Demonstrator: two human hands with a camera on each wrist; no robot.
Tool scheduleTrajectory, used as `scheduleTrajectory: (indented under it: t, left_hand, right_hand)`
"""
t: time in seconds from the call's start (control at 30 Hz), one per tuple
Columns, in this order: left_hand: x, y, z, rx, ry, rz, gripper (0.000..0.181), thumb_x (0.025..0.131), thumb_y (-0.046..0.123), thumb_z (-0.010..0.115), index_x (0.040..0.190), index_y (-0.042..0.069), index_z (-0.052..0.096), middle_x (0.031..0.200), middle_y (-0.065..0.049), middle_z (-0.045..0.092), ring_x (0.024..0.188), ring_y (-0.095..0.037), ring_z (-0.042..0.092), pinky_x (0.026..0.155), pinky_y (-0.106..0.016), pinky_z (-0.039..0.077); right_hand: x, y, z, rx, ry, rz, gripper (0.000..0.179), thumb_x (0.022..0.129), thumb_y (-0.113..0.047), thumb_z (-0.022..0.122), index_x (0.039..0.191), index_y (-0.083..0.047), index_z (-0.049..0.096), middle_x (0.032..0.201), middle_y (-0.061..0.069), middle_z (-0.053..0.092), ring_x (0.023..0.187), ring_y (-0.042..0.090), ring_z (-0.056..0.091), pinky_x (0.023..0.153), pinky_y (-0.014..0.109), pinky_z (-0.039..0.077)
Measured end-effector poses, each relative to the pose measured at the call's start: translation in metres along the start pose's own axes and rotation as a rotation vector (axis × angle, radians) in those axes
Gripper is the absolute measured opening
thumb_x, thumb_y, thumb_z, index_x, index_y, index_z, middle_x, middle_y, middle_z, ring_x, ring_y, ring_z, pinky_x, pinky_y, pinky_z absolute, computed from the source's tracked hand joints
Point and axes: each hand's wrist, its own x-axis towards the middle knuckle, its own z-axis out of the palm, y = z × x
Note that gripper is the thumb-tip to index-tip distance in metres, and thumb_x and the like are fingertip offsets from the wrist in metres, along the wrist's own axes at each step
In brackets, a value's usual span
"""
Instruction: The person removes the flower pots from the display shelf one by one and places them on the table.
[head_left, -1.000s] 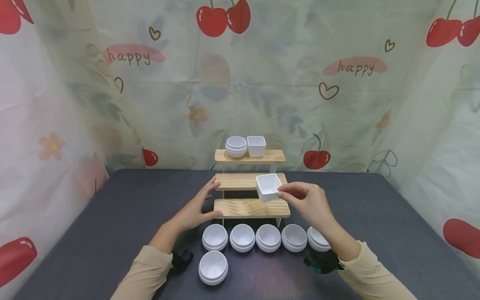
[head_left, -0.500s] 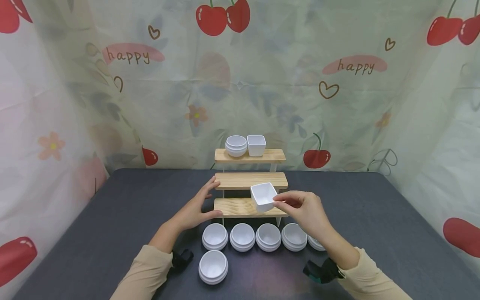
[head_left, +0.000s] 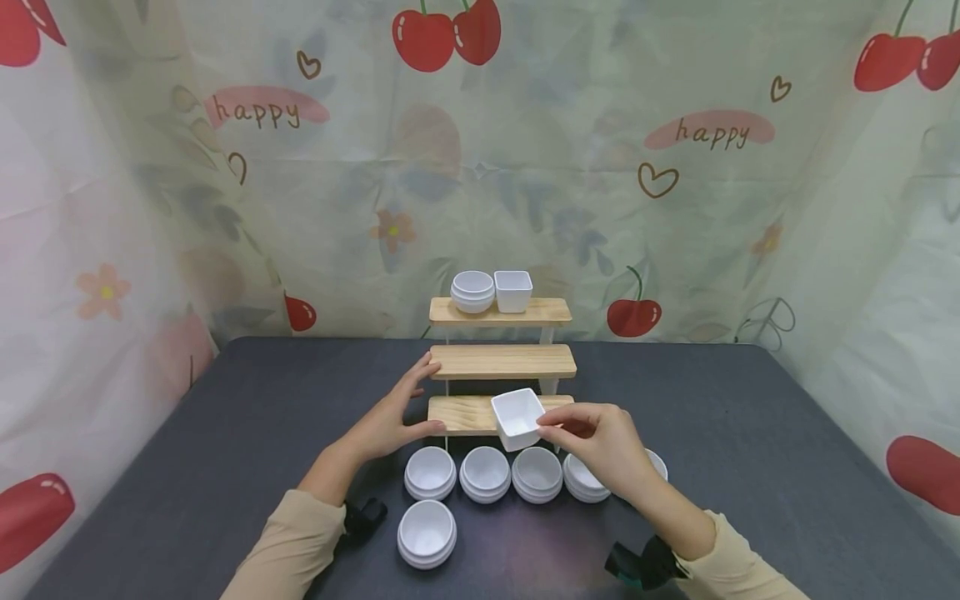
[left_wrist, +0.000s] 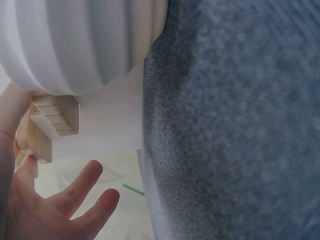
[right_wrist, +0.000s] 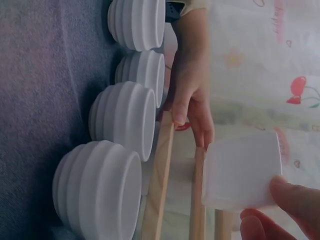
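My right hand [head_left: 606,440] pinches a white square bowl [head_left: 517,419] by its right rim between thumb and fingertips. The bowl is tilted, its opening toward me, in front of the lowest step of a three-tier wooden display stand [head_left: 502,362]. At the stand's left end my left hand [head_left: 388,421] is spread, thumb at the lowest step and fingers at the middle one. The left wrist view shows two fingers [left_wrist: 82,187] extended and touching nothing. A white round bowl [head_left: 472,293] and another square bowl [head_left: 513,293] stand side by side on the top tier.
Several white ribbed round bowls [head_left: 430,472] line up on the dark tablecloth [head_left: 225,467] in front of the stand, the rightmost ones partly behind my right hand. One more round bowl [head_left: 426,533] sits nearer me at the left. A printed curtain [head_left: 555,192] hangs behind.
My right hand has brought the square bowl down and slightly left, from the middle tier's height to the lowest step's front edge. The left hand has stayed in place.
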Motion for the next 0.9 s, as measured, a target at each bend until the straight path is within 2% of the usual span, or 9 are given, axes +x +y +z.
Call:
scheduleTrajectory:
  t: [0.47,0.67,0.9]
  left_hand:
    - [0.0,0.001,0.001,-0.013,0.002,-0.001,0.083,0.082,0.021,0.071,0.148,0.014,0.021,0.158,-0.014,0.005,0.139,-0.037,0.028,0.108,-0.052,0.035]
    - [-0.001,0.003,0.0,-0.01,0.002,-0.001,0.083,0.082,0.02,0.071,0.148,0.013,0.02,0.158,-0.015,0.004,0.14,-0.037,0.027,0.108,-0.051,0.036]
    - [0.0,0.002,0.0,-0.014,0.006,0.004,0.083,0.082,0.02,0.071,0.148,0.014,0.021,0.158,-0.013,0.005,0.139,-0.037,0.028,0.108,-0.051,0.036]
  right_hand:
    - [-0.012,0.002,0.006,0.021,-0.039,0.011,0.011,0.077,-0.016,0.076,0.086,-0.011,0.075,0.083,0.006,0.073,0.065,-0.004,0.06,0.059,0.018,0.052]
    - [-0.019,0.002,0.008,0.012,-0.048,0.002,0.01,0.077,-0.016,0.075,0.086,-0.012,0.075,0.085,0.005,0.074,0.066,-0.004,0.062,0.06,0.019,0.052]
    - [-0.025,0.003,0.01,0.019,-0.062,-0.025,0.011,0.077,-0.017,0.075,0.086,-0.01,0.075,0.08,0.005,0.073,0.062,-0.005,0.06,0.056,0.018,0.05]
